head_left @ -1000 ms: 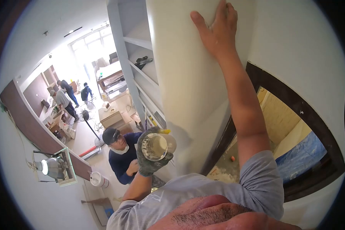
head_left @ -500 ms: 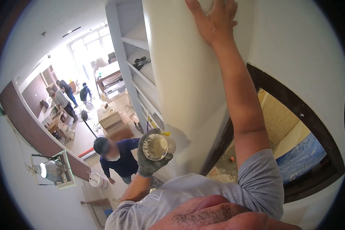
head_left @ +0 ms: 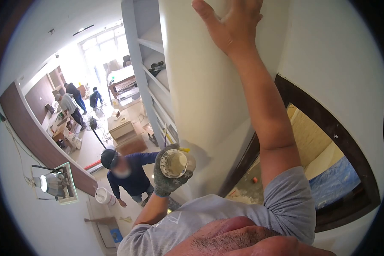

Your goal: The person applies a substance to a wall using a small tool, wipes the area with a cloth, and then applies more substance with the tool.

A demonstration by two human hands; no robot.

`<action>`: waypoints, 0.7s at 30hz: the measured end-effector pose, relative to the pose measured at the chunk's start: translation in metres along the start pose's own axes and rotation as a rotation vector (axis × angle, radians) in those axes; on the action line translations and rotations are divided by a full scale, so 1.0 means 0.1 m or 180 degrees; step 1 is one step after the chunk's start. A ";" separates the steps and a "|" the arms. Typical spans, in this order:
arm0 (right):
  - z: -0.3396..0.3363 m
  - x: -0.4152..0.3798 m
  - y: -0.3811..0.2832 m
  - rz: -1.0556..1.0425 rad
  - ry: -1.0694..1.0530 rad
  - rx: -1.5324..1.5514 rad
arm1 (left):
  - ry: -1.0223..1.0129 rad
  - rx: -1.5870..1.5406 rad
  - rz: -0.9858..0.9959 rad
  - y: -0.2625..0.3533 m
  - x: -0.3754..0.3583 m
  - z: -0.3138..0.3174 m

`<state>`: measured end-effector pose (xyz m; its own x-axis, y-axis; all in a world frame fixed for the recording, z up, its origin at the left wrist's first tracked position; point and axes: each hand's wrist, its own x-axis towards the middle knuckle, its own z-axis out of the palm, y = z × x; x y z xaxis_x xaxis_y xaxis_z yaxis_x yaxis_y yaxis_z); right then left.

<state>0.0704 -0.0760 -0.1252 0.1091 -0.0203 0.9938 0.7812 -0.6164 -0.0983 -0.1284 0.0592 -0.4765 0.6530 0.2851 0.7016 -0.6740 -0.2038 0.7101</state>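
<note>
My left hand (head_left: 168, 181), in a dark grey knitted work glove, grips a clear plastic cup (head_left: 174, 164) with pale residue on its walls and a cream-coloured substance inside. A short yellow piece (head_left: 184, 149) sticks out by the cup's upper rim. High up against the cream wall (head_left: 209, 94), my bare right hand (head_left: 237, 30) is raised on a stretched arm. Its thumb stands wide of the fingers, and the fingertips are cut off by the top edge of the view.
Built-in shelves (head_left: 151, 64) adjoin the wall at left. A dark door frame (head_left: 333, 121) stands at right. Below left is a co-worker in a dark top (head_left: 134, 170), beside a white bucket (head_left: 104, 196) and a lit lamp (head_left: 51, 182). Other people and furniture occupy the bright room beyond.
My right hand has moved slightly left along the wall. My left hand keeps its hold on the cup. The view has shifted slightly, and the co-worker below appears a little further left.
</note>
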 end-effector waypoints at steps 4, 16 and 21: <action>-0.06 0.07 0.21 0.0593 0.0277 0.1007 | 0.0011 0.0344 -0.0031 0.11 0.05 -0.04; -0.10 0.13 0.34 0.0367 0.0216 0.0877 | -0.0121 0.0553 0.0018 0.18 0.07 -0.26; -0.07 0.15 0.37 0.0292 0.0216 0.0723 | -0.0070 0.0624 0.0060 0.24 0.07 -0.30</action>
<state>0.0968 -0.1051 -0.1139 0.1503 -0.1256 0.9806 0.8889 -0.4170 -0.1897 -0.1508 0.0840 -0.4563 0.6497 0.2594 0.7145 -0.6074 -0.3881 0.6932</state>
